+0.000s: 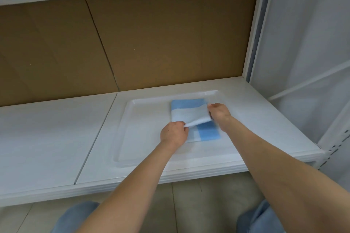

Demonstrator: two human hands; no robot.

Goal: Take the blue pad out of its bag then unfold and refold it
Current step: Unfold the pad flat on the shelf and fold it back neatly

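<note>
Head view: blue pad (189, 111) lies on the tray (144, 128) on a shelf (56, 138). Left hand (173, 134) and right hand (218, 113) each pinch one lifted flap. Judged mid-fold, though unfolding or refolding is unclear. The next move calls for carrying the flap across evenly.

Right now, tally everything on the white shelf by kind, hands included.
blue pad: 1
white tray: 1
hands: 2, left hand and right hand, both gripping the pad
Total: 4
</note>
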